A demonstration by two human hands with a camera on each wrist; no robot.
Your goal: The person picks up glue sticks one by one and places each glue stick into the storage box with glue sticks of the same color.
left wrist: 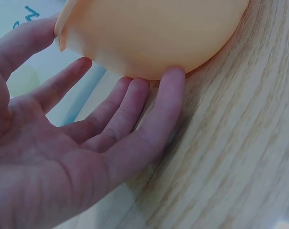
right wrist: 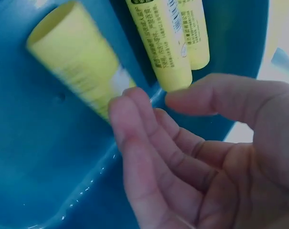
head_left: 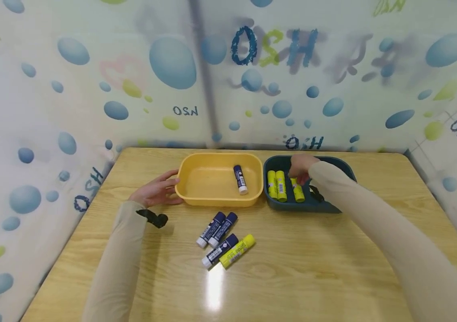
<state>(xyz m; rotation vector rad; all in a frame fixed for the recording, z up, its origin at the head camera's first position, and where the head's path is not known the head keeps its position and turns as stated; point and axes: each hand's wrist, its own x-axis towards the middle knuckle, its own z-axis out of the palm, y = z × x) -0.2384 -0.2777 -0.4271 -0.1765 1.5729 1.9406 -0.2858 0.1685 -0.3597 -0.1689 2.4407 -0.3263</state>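
Observation:
My left hand (head_left: 160, 190) touches the outer left wall of the yellow tray (head_left: 196, 202) with extended fingertips. Inside that tray lies one dark blue and white glue stick (head_left: 240, 180). My right hand (head_left: 301, 167) reaches down into the dark blue tray (head_left: 270, 160). In the right wrist view its fingertips are at the end of a slightly blurred yellow glue stick (right wrist: 82, 59), with the thumb apart from it. Two more yellow glue sticks (head_left: 281, 185) lie side by side at that tray's left end. Part of the blue tray is hidden behind the right forearm.
On the wooden table (head_left: 301, 259), in front of the yellow tray, lie three dark blue glue sticks (head_left: 220, 250) and one yellow glue stick (head_left: 237, 251). Both trays stand next to each other near the back edge, close to a patterned curtain (head_left: 236, 112).

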